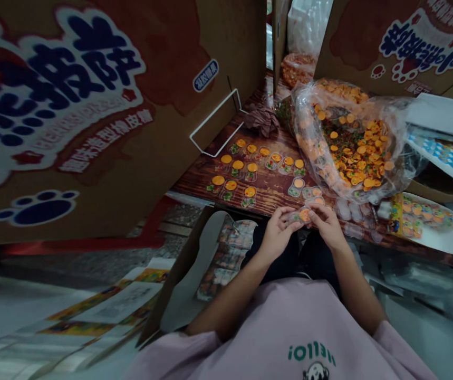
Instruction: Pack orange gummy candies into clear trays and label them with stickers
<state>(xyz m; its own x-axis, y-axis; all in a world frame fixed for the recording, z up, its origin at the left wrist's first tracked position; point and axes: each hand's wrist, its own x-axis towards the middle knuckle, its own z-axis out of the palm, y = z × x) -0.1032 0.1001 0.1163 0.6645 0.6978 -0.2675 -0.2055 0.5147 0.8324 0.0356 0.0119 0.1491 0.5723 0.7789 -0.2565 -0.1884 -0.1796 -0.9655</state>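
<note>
Just over the table's near edge, my left hand [278, 233] and my right hand [327, 226] meet, both with fingers closed on one small clear plastic blister case [294, 216]. An orange disc [304, 214] shows in the case at its right end, and something green is visible toward the left. Beyond my hands, similar cases with orange discs [250, 191] lie in rows on the wood-patterned table [268, 192]. To the right of my right hand are several clear cases [356, 211] without visible orange discs.
A large open plastic bag of orange discs [363, 158] stands at the back right. Printed cardboard boxes [226, 31] rise at left and back. A card with filled blisters [427, 216] lies on the right. Packed cases fill a box [226, 253] beside my lap.
</note>
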